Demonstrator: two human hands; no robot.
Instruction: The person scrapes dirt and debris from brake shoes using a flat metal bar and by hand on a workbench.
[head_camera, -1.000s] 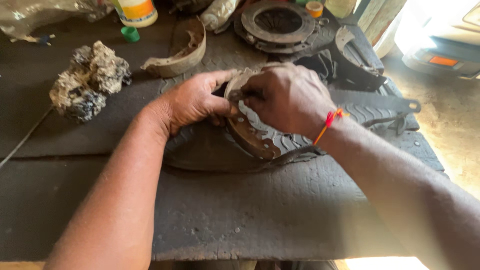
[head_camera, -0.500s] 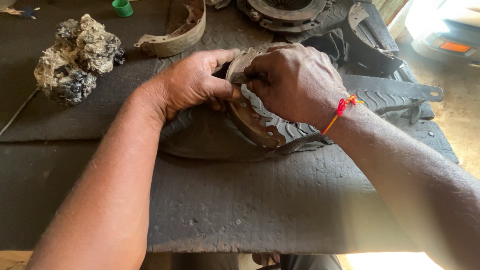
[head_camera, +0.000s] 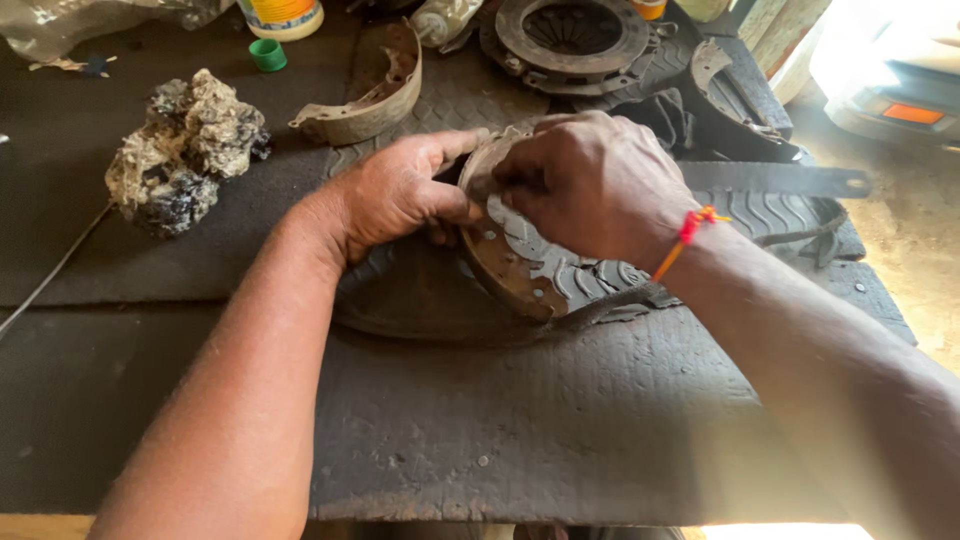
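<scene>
- A dark rubber mat (head_camera: 520, 430) covers the workbench, with sunlit ground off to the right.
- A rusty brake shoe (head_camera: 505, 265) stands on edge in the middle, on a tyre tread piece (head_camera: 770, 212).
- The left hand (head_camera: 395, 195) is closed on its rim, likely to keep it steady.
- The right hand (head_camera: 590, 180) pinches its top edge.
- A dirty rag wad (head_camera: 185, 150) sits well apart on the left.

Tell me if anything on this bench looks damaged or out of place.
The curved brake shoe between the left hand and right hand is rusty and pitted, its riveted face bare. A second shoe lies behind with crumbling lining. A dirty lump of waste sits at the left. Nothing looks spilled.
</scene>
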